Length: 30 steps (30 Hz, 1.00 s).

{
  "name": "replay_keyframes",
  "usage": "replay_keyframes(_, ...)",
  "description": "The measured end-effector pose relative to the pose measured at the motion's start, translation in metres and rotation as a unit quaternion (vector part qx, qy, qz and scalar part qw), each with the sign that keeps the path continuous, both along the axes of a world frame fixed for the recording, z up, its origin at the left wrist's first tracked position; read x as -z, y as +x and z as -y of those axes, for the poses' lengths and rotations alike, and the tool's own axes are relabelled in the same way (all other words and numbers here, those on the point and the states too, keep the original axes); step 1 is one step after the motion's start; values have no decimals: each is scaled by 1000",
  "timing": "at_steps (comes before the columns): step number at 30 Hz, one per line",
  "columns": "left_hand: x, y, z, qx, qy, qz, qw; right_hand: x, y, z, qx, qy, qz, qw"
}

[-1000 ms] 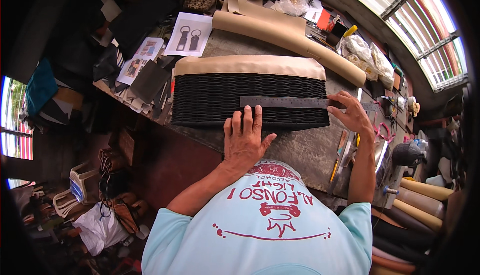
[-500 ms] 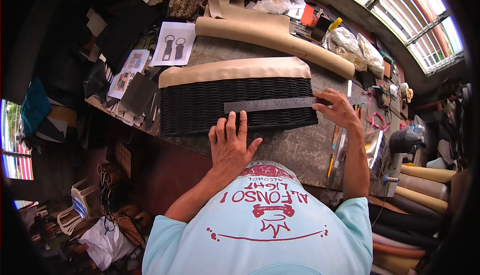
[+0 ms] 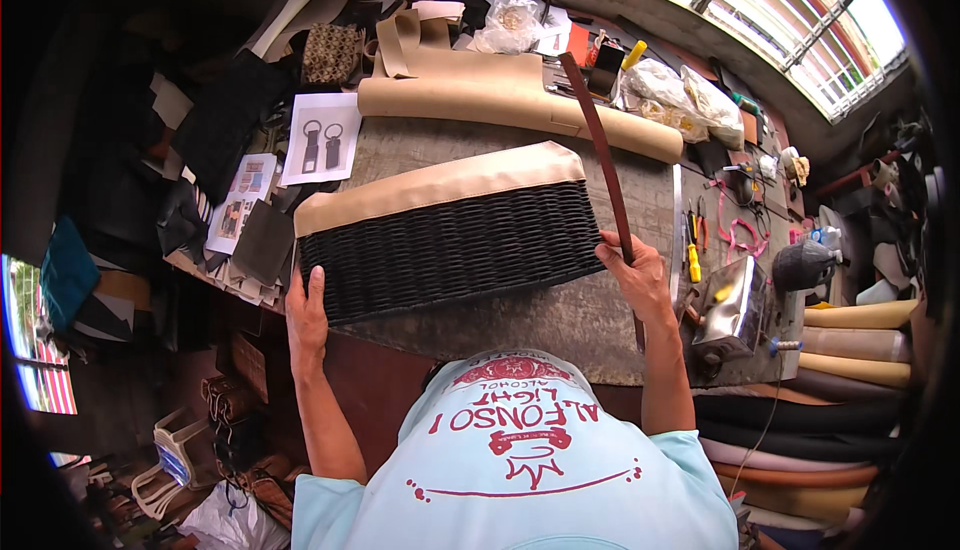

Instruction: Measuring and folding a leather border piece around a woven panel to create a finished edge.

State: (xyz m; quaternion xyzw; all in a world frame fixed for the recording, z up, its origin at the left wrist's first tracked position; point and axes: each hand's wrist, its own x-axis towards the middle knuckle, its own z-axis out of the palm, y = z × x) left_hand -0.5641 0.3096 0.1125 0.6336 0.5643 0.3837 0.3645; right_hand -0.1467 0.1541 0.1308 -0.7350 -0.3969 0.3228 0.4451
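Note:
A black woven, bag-like piece (image 3: 450, 240) with a beige leather band (image 3: 440, 185) along its far edge slants over the worktable, its right end farther from me. My left hand (image 3: 307, 315) grips its left end, thumb on the woven face, the other fingers partly hidden at the side. At the near right corner, my right hand (image 3: 637, 275) closes around a long thin ruler (image 3: 600, 145), which looks dark reddish-brown at this angle and points away from me. My right fingertips touch or nearly touch the woven corner.
A beige leather roll (image 3: 520, 112) lies across the back of the worktable (image 3: 500, 325). Printed sheets (image 3: 320, 138) and dark scraps are at the left. Yellow-handled screwdriver (image 3: 693, 262), pliers (image 3: 703, 225) and a shiny metal box (image 3: 730, 315) are at the right. Material rolls (image 3: 860, 343) stack beyond.
The ruler has come off the woven face and swung upright in my right hand. My left hand has moved left to the piece's end. The piece has shifted nearer and tilted.

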Motion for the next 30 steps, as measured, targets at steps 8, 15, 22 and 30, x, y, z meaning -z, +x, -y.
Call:
replay_keyframes(8, 2, -1, -3, 40, -38, 109, 993, 11, -14, 4, 102, 11, -107, 989)
replay_keyframes(15, 5, 2, -5, 51, -74, 148, 985, 26, -20, 6, 145, 72, -162, 973)
replay_keyframes(22, 29, -37, -13, -5, -151, 191, 970, 133, 29, 59, 248, -28, 95, 964)
replay_keyframes(30, 34, -46, -25, -75, -169, 136, 973, 243, 25, 127, 353, -123, 282, 883)
